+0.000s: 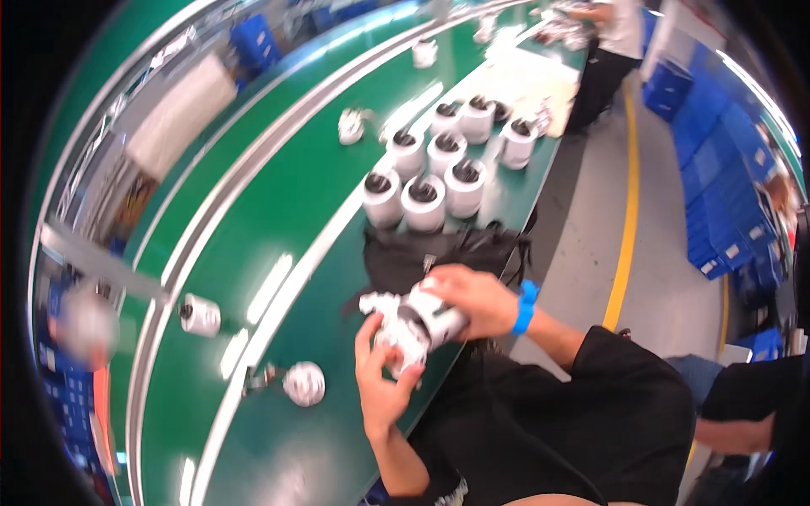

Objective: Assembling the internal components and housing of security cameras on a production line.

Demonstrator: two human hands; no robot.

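Note:
Over the near edge of the green table, my two hands hold a white assembly in front of my body. My left hand (384,384) is closed around a white knobbly part (405,344) with a small piece sticking out at its upper left. My right hand (481,302), with a blue band at its wrist, grips a white cylindrical housing (440,319) from above and the right. The two pieces meet at a dark gap; whether they are joined I cannot tell. Just beyond my hands lies a black bag-like fabric item (439,253). A white round part (305,384) lies left of my left hand.
Several white cylinders with black tops (423,202) stand beyond the black fabric. Left of a metal rail, a green conveyor belt (245,261) carries white parts (201,314). Blue bins (717,211) are stacked at the right. One person (612,51) stands far off, another (742,413) close right.

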